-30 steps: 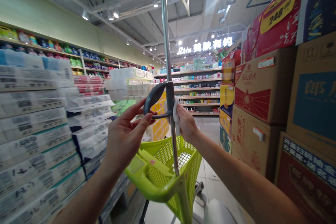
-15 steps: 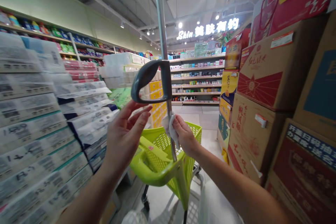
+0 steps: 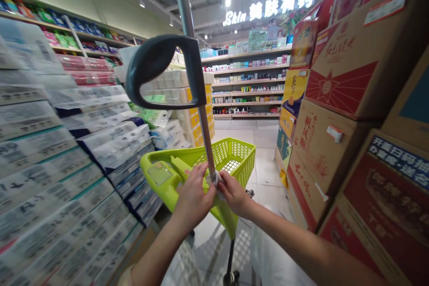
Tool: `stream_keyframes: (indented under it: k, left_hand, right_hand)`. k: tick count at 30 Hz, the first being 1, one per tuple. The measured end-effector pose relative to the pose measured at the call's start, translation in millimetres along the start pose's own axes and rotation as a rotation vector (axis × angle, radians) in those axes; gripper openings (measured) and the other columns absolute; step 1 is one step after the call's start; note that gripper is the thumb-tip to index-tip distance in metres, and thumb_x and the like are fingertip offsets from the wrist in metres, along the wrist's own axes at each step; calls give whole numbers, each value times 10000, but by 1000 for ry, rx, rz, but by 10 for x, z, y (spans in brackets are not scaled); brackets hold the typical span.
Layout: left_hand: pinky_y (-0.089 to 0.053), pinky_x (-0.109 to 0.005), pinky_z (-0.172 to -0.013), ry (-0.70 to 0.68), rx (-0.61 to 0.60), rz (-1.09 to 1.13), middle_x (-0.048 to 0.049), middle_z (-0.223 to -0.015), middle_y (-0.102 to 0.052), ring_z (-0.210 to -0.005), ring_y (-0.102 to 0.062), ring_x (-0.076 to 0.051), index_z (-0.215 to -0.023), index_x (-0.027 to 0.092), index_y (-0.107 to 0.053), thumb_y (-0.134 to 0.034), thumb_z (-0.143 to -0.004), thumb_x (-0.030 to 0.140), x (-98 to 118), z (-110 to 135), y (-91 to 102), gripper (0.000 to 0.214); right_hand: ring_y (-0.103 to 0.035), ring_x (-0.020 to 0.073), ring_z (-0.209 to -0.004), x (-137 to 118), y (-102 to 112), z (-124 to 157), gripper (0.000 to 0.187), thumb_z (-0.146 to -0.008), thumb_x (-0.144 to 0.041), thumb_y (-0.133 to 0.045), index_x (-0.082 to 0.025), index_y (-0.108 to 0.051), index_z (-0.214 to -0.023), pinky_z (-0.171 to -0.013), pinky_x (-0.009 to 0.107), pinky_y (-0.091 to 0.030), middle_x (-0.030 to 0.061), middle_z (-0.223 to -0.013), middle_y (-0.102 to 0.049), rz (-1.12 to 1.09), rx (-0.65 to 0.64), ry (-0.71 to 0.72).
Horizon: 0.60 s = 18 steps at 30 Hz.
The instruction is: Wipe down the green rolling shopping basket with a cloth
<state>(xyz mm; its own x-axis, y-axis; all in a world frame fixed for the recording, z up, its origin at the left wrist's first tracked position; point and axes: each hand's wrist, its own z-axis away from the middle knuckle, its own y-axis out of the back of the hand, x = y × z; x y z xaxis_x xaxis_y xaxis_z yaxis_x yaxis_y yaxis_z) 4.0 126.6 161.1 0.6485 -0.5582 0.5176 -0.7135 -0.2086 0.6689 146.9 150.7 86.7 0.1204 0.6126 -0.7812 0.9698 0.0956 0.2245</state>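
Observation:
A lime-green shopping basket [image 3: 234, 152] on wheels stands in the aisle in front of me. From its near edge a metal pole [image 3: 197, 103] rises to a dark grey handle [image 3: 157, 67]. My right hand [image 3: 233, 192] is closed on a small white cloth [image 3: 216, 181], pressed against the foot of the pole. My left hand [image 3: 194, 196] is curled against the pole from the left, touching the cloth.
Wrapped tissue packs [image 3: 50, 143] are stacked high on the left. Large cardboard boxes [image 3: 351, 111] are piled on the right. Shelves of goods [image 3: 248, 85] close the far end of the aisle. The tiled floor [image 3: 264, 165] runs between them.
Both hands slid down the pole from the handle to its foot. The left hand, held apart and open before, is now closed in against the pole. My view tipped downward.

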Motion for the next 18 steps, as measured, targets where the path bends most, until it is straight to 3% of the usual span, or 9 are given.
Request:
stream_keyframes:
  k: [4,9,14,18]
  left_hand:
    - [-466,-400,-977,32,-210,-108,-62,-1128,-666,-1093,-601,-241,-1073,217,-624,-551,-746,239,-49,24,53,336]
    - [-462,-380,-982,78,-255,-165,-56,-1162,-677,-1101,-613,-249,-1128,232,-614,-559,-741,268,-61,19,152,393]
    - [-482,-343,-942,31,-288,-133,-33,-1116,-698,-1046,-638,-234,-1072,224,-642,-554,-744,308,-71,-22,258,349]
    - [-490,-307,-919,38,-314,-90,-20,-1110,-708,-1022,-655,-222,-1069,219,-659,-544,-759,326,-79,-36,341,348]
  right_hand:
    - [-553,173,-845,196,140,21,188,-931,-264,-409,-212,-588,-949,-974,393,-318,16,-879,-640,264,15,33]
    - [-571,191,-905,258,202,23,208,-936,-228,-393,-215,-601,-943,-1025,438,-289,36,-936,-661,342,-16,-70]
    - [-555,178,-1061,152,117,55,239,-947,-205,-393,-234,-573,-1100,-1104,432,-224,46,-1110,-641,281,-157,58]
    - [-569,186,-1000,345,282,-57,231,-936,-173,-389,-208,-599,-1026,-1112,462,-211,56,-1052,-660,402,-192,-30]
